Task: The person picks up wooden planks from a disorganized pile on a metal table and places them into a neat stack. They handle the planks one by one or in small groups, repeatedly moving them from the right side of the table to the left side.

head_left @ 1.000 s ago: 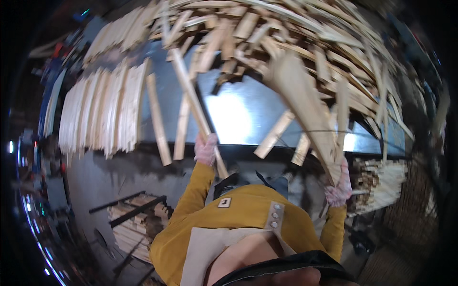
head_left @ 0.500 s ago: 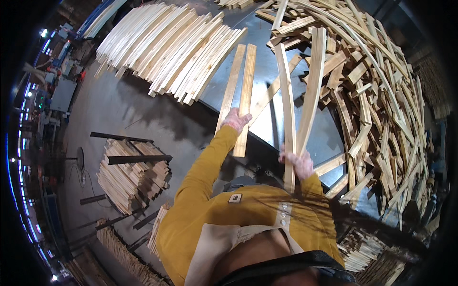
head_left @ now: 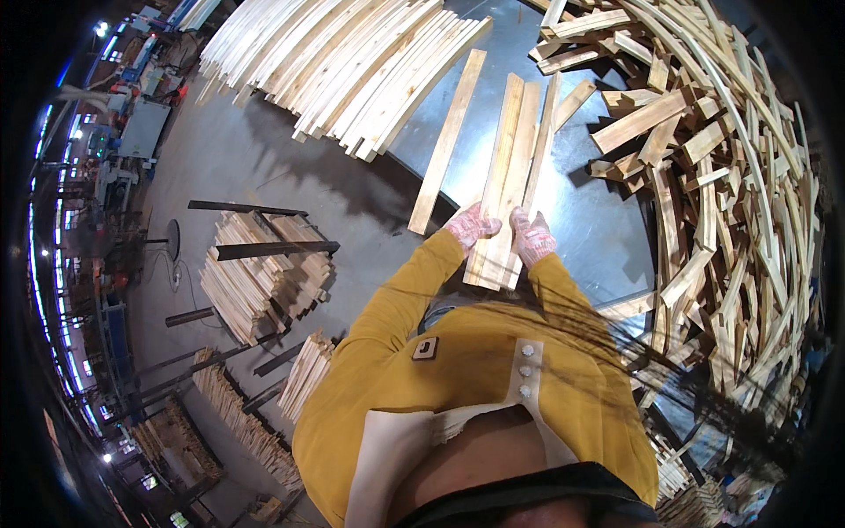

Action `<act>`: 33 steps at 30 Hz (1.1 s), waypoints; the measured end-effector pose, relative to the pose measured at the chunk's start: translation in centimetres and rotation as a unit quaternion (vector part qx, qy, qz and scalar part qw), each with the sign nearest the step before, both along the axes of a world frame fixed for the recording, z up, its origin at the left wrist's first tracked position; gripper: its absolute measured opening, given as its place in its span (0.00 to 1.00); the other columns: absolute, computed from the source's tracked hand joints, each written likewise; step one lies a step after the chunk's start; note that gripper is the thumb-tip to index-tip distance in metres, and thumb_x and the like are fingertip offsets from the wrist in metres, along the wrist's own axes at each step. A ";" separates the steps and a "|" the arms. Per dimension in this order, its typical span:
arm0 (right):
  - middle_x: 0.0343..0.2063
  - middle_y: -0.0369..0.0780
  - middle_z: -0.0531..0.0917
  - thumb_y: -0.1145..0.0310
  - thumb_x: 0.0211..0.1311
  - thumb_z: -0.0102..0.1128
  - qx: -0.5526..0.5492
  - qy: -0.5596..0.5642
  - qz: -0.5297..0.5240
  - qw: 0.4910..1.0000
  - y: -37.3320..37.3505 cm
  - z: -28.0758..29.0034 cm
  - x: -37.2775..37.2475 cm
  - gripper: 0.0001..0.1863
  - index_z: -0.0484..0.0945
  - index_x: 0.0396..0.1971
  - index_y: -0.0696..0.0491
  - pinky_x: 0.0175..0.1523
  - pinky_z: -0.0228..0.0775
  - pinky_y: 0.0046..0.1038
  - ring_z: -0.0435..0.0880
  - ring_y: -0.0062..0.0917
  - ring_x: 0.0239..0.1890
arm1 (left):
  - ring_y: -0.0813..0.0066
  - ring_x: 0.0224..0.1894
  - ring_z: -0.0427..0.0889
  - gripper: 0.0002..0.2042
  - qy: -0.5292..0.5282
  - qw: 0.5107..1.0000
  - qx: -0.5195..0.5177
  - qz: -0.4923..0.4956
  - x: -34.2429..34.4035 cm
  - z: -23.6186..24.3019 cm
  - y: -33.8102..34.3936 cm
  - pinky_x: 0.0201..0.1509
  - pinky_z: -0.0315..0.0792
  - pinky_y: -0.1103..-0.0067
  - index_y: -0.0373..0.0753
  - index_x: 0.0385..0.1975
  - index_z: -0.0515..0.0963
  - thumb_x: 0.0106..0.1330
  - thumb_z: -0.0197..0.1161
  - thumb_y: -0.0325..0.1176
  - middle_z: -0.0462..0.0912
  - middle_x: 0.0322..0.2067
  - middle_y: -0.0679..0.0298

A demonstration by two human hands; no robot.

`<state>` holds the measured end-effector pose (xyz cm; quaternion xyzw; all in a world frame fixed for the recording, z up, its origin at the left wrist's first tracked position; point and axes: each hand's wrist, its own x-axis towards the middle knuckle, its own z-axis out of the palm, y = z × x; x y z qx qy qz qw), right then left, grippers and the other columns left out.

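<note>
Both gloved hands hold a small bundle of wooden strips (head_left: pixel 498 189) in front of my body, over the near edge of the metal table (head_left: pixel 590 207). My left hand (head_left: pixel 473 226) is closed on the bundle's left side, its thumb lying across the top. On the right side my right hand (head_left: pixel 532 238) grips it, thumb upward. The strips lie lengthwise against one another, their near ends toward me. A single wooden strip (head_left: pixel 447 145) rests on the table just left of the bundle. Beyond, another strip (head_left: pixel 575 104) slants out from behind the bundle's far end.
Long strips lie side by side in a row (head_left: pixel 343 66) at the far left. A tangled heap of wood pieces (head_left: pixel 704 185) covers the table's right side. On the floor to my left stands a stack of strips (head_left: pixel 255 277) between dark metal bars (head_left: pixel 277 250).
My hands have come together from being apart, and the strips they held separately are now side by side. The left single strip is out of my left hand's reach. The view has shifted.
</note>
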<state>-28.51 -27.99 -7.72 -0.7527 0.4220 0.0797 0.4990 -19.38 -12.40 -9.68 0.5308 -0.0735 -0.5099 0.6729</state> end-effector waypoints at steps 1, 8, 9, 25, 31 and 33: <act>0.54 0.55 0.78 0.48 0.64 0.62 0.090 -0.053 -0.031 0.994 0.1 0.0 -0.3 0.43 0.59 0.65 0.66 0.63 0.68 0.34 0.77 0.40 0.58 | 0.72 0.51 0.76 0.25 0.028 0.999 0.001 0.035 -0.5 0.0 0.1 0.56 0.73 0.73 0.39 0.63 0.67 0.70 0.61 0.42 0.78 0.49 0.65; 0.48 0.46 0.81 0.66 0.55 0.74 0.360 -0.197 -0.073 0.909 -0.8 0.9 -1.1 0.44 0.58 0.66 0.64 0.57 0.73 0.29 0.81 0.31 0.50 | 0.64 0.28 0.80 0.15 0.282 0.951 -0.042 0.120 2.1 1.4 0.5 0.31 0.77 0.68 0.35 0.38 0.73 0.76 0.48 0.42 0.79 0.27 0.57; 0.46 0.44 0.81 0.67 0.55 0.73 0.375 -0.193 -0.089 0.903 -1.4 1.6 -0.8 0.45 0.55 0.67 0.62 0.54 0.75 0.30 0.81 0.30 0.47 | 0.65 0.29 0.81 0.15 0.266 0.957 -0.040 0.112 3.0 0.4 1.1 0.32 0.78 0.71 0.34 0.46 0.72 0.75 0.51 0.42 0.80 0.31 0.56; 0.45 0.46 0.80 0.58 0.67 0.61 0.175 -0.123 -0.262 0.941 5.1 3.9 9.3 0.34 0.61 0.66 0.60 0.49 0.73 0.30 0.78 0.27 0.43 | 0.63 0.44 0.81 0.32 0.364 0.926 -0.094 -0.024 11.7 -5.4 1.6 0.47 0.79 0.65 0.39 0.68 0.57 0.66 0.65 0.29 0.78 0.48 0.53; 0.66 0.54 0.67 0.39 0.56 0.64 -0.171 0.243 -0.117 0.948 5.0 5.0 12.0 0.60 0.40 0.74 0.57 0.68 0.64 0.36 0.73 0.41 0.64 | 0.66 0.30 0.79 0.34 0.094 0.991 0.071 -0.068 11.8 2.8 2.6 0.32 0.81 0.66 0.41 0.69 0.56 0.65 0.64 0.26 0.77 0.38 0.57; 0.69 0.53 0.62 0.45 0.54 0.67 -0.186 0.277 -0.088 0.939 6.3 4.5 13.7 0.61 0.35 0.74 0.58 0.70 0.62 0.35 0.69 0.41 0.67 | 0.61 0.44 0.78 0.40 -0.099 0.981 0.142 -0.092 11.5 0.9 3.0 0.47 0.76 0.67 0.37 0.72 0.50 0.62 0.66 0.26 0.74 0.49 0.53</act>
